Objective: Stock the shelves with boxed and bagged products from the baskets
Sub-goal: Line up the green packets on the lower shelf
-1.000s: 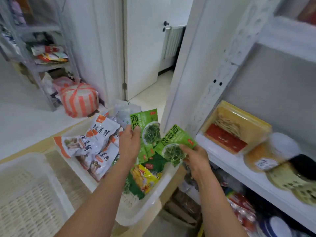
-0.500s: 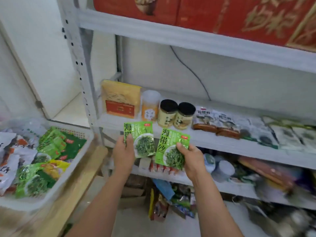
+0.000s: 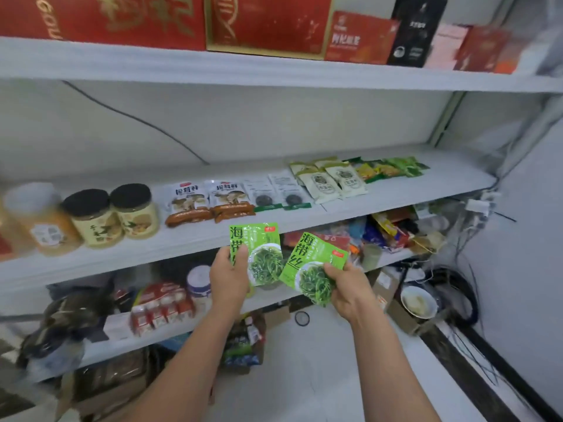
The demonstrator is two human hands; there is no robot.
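My left hand (image 3: pixel 229 275) grips a green seaweed packet (image 3: pixel 263 254) by its lower left corner, upright. My right hand (image 3: pixel 348 287) grips a second green seaweed packet (image 3: pixel 310 266) at its lower right, tilted to the right. Both packets hang in front of the middle white shelf (image 3: pixel 396 193), just below its front edge. On that shelf lie mushroom bags (image 3: pixel 210 199), white sachets (image 3: pixel 332 179) and green and yellow packets (image 3: pixel 390 167) in a row. No basket is in view.
Jars with black lids (image 3: pixel 112 213) and an orange jar (image 3: pixel 42 220) stand at the shelf's left. Red gift boxes (image 3: pixel 182 19) fill the top shelf. The lower shelf (image 3: pixel 268 303) holds red cartons and mixed bags. Cables and a power strip (image 3: pixel 478 208) hang at the right wall.
The view has swung right along the shelf, away from the basket. Both hands still hold their packets and have moved right, in front of the shelf's middle section.
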